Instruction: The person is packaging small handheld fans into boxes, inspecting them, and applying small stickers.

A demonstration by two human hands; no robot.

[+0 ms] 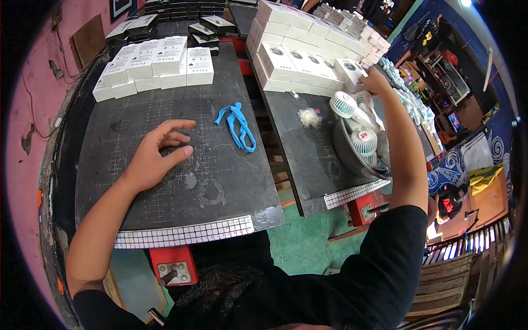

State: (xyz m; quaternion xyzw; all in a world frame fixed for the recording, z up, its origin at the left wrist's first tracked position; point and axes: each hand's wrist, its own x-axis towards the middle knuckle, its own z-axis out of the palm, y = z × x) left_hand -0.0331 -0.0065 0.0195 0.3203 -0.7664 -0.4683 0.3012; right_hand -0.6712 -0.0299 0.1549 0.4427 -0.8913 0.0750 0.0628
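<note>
My left hand (159,154) hovers over the dark board with its fingers curled apart, holding nothing. A blue fabric strap (238,126) lies on that board to the right of it. My right hand (374,81) reaches to the right-hand board and grips the edge of a small white box (350,71) with a round picture on it, at the end of a row of like boxes. Below that hand, white handheld fans (364,140) fill a dark round basin (344,150). A small clear plastic bundle (309,118) lies to the left of the basin.
White boxes (141,62) stand stacked at the back of the left board, with black boxes (214,25) behind. A tall wall of white boxes (297,24) backs the right board. A gap (270,144) parts the two boards. Ruled strips (185,235) edge their fronts. A person (450,204) is at far right.
</note>
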